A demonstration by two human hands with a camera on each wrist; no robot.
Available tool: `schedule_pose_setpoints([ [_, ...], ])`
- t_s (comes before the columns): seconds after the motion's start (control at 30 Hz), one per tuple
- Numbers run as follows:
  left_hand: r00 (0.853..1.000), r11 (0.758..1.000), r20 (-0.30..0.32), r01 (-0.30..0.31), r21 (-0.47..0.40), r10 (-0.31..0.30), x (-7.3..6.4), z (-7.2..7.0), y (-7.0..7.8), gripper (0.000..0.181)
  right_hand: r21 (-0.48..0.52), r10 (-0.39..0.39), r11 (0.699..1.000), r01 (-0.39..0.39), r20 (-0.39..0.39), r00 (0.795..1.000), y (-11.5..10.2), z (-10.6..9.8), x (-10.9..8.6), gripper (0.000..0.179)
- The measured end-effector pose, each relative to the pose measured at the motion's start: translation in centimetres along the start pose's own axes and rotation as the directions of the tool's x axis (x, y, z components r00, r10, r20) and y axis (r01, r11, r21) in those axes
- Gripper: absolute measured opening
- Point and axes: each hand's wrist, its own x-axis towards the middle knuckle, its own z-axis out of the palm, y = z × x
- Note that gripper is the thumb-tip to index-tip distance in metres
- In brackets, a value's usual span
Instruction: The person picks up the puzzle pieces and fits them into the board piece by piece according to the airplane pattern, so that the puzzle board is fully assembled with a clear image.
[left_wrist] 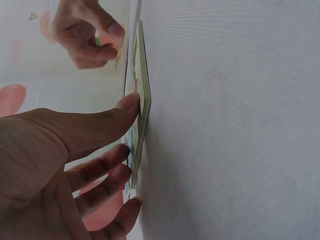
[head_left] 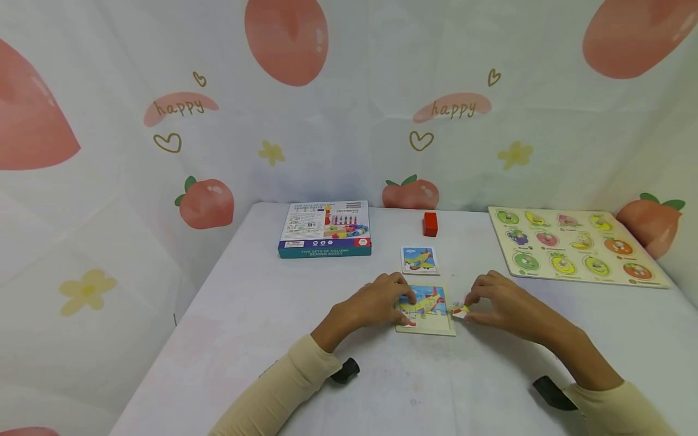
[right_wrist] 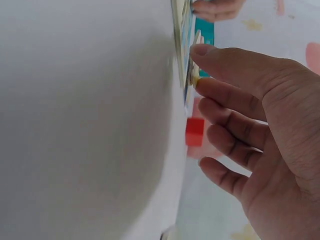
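A small wooden puzzle board [head_left: 428, 330] with an airplane picture lies on the table, its lower part showing bare wood. My left hand [head_left: 376, 301] rests on the board's left side, thumb and fingers spread and touching its face. In the left wrist view the thumb lies across the board [left_wrist: 143, 75] near its rim. At the board's right edge, my right hand [head_left: 504, 307] pinches a puzzle piece [head_left: 460, 312] with red and yellow on it between thumb and index finger. The right wrist view shows the piece [right_wrist: 196, 75] tilted, the other fingers loosely bent.
Just behind the board lies an airplane picture card [head_left: 420, 261]. Farther back stands a red block [head_left: 430, 224]. A boxed bead set [head_left: 325, 230] is at the back left, and a wooden fruit puzzle board [head_left: 551, 266] at the back right. A printed cloth [head_left: 349, 145] hangs behind the table.
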Motion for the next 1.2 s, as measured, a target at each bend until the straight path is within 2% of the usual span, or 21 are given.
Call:
schedule_pose_setpoints([
  [0.23,1.000,1.000,-0.003,0.003,0.014,-0.003,-0.1,-0.1,0.1,0.041,-0.015,-0.065,0.998,0.065,0.011,0.998,-1.4,0.8,1.8,0.016],
  [0.43,1.000,1.000,-0.003,0.005,0.014,-0.005,-0.1,-0.2,0.3,0.042,-0.032,-0.140,0.990,0.140,-0.004,0.990,-2.4,1.3,2.6,0.015],
  [0.83,1.000,1.000,-0.005,0.006,0.008,-0.006,-0.1,-0.2,0.2,0.040,-0.026,-0.154,0.988,0.155,0.039,0.987,-4.3,2.0,3.3,0.016],
  [1.2,1.000,0.999,-0.013,0.025,0.027,-0.025,-0.2,-0.1,0.3,0.040,-0.019,-0.193,0.981,0.193,0.027,0.981,-4.3,2.6,3.3,0.013],
])
